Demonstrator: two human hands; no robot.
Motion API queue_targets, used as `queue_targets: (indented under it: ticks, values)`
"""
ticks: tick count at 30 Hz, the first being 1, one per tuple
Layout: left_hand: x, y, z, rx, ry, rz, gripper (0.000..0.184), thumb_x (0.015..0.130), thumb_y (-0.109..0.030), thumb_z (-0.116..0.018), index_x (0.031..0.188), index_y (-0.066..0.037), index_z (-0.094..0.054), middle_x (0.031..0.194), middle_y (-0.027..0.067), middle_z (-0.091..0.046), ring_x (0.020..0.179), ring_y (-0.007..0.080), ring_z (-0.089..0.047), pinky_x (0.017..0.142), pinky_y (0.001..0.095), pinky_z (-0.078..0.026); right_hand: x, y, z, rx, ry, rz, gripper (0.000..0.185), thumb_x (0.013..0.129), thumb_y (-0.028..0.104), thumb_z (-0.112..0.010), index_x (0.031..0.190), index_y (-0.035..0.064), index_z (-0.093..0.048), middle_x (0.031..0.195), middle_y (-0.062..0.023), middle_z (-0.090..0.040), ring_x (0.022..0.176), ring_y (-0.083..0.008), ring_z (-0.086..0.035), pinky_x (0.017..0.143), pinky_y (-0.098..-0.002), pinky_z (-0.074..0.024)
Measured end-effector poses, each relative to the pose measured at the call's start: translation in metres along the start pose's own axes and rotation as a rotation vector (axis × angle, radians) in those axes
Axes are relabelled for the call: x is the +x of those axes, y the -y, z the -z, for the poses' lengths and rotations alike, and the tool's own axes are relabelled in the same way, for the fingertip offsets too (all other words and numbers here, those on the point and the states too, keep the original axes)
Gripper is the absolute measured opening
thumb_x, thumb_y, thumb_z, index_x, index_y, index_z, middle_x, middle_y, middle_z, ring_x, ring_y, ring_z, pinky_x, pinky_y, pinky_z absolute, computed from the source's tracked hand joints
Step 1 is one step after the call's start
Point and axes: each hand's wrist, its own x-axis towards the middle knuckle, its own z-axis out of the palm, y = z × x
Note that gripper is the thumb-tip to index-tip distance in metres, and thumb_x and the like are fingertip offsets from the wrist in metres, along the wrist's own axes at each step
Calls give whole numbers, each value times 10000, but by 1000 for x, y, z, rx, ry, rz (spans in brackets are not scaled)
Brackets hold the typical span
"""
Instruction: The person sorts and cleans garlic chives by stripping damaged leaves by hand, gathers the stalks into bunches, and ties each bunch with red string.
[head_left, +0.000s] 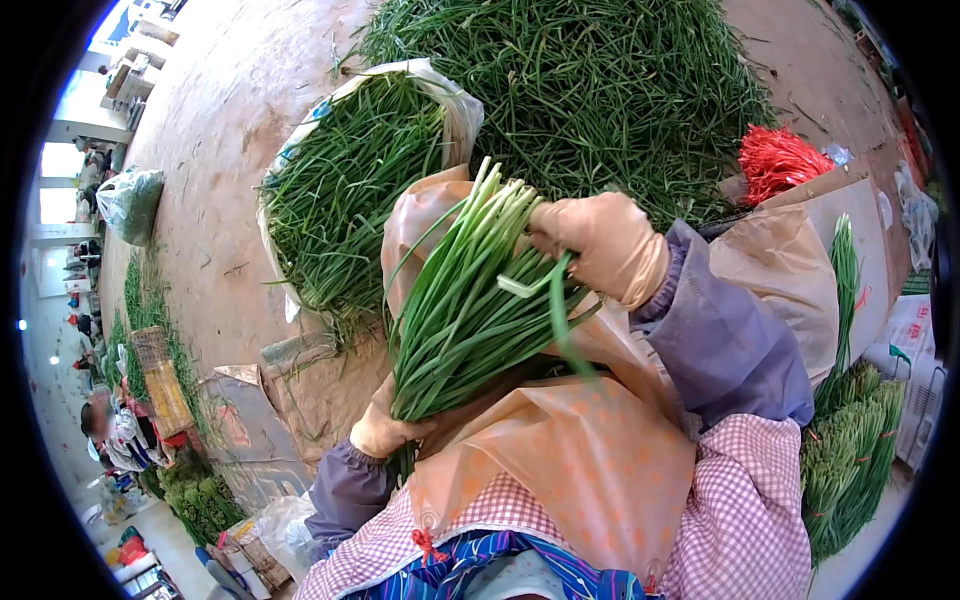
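Dusty floor [215, 200] spread out all around, with green leaves in big piles on it. Up close, the left hand [383, 428], which looked like it had a tan glove on, was wrapped around the low, leafy end of a bunch of green stalks [470, 310]. This bunch was tilted over the person's lap, with its pale ends pointing up and away. Near those ends, the right hand [605, 245] had its fingers pinched tight on a bent green leaf [562, 305] that hung down, a bit blurry. I could not tell if it was squeezing the stalks too.

Under the bunch was a see-through tan apron [570, 440], on top of a pink checked cloth [755, 490]. Just past the bunch, to the left, stood a white sack [463, 115] full of greens. Behind it and to the right was a huge green heap [600, 90]. Red strings [780, 168] lay beside the heap. Low on the right were more green bundles [850, 470]. Far off to the left were a plastic bag [130, 205] and another person [130, 435].
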Motion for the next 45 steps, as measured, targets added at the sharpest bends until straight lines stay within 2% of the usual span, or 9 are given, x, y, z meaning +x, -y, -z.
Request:
queue_targets:
  ticks: [3,5,7,15,29,35,39,41,45]
  values:
    - [0,7,5,-39,-6,57,820,661,48,-730,1400,-34,-383,1220,48,-566,1083,152,-531,929,293,-438,-14,-32,13,-129,-299,45,183,754,-41,-668,932,5,-662,869,-120,-701,772,-219,-699,697,-311,-582]
    - [0,6,6,-90,20,92,806,663,46,-731,1390,-38,-393,1144,34,-580,998,136,-542,859,279,-455,-27,-74,25,214,-465,-437,87,902,86,-617,969,56,-663,752,-1,-629,670,-101,-556,620,-266,-465]
    - [0,3,8,-122,56,136,793,666,43,-731,1382,-44,-401,1065,20,-584,914,119,-542,793,266,-460,-46,-113,41,-259,-151,-693,181,894,160,-655,1029,42,-636,741,-23,-578,699,-130,-536,657,-275,-446]
    - [-1,-16,-15,-67,-58,-7,584,669,17,-737,1202,-35,-505,772,44,-606,592,146,-569,494,285,-457,-20,-4,21,-50,-360,73,402,747,173,-760,1118,81,-635,1043,-125,-657,983,-272,-633,884,-387,-507]
    - [-2,-2,-3,41,42,-78,841,678,58,-729,1419,-30,-342,1302,63,-532,1181,159,-495,1021,316,-387,12,30,-35,24,-362,502,277,756,37,-666,1019,86,-594,1018,-121,-633,937,-320,-631,846,-420,-509]
    - [4,0,1,2,76,-45,777,688,26,-739,1385,-37,-400,1219,43,-568,1104,152,-523,945,298,-423,10,15,-8,1315,-675,-278,111,962,136,-565,952,40,-619,573,10,-515,454,-82,-442,435,-234,-383]
    - [3,10,8,-90,92,49,646,681,24,-739,1268,-34,-475,873,17,-600,728,99,-551,609,262,-459,-19,-38,49,879,-454,-484,155,940,155,-596,1039,41,-630,653,0,-566,518,-103,-502,487,-238,-431]
    - [2,1,3,-144,94,93,583,675,30,-736,1206,-33,-504,759,9,-576,613,92,-522,513,254,-426,-39,-59,33,-48,-591,-381,282,897,178,-655,1129,22,-613,794,-52,-634,693,-150,-598,655,-272,-508]
    - [5,1,0,-115,93,73,506,674,32,-730,1132,-27,-525,711,16,-567,559,107,-510,472,255,-406,-55,23,27,228,-507,-247,216,901,165,-663,1064,23,-659,927,-43,-641,852,-128,-586,773,-255,-476]
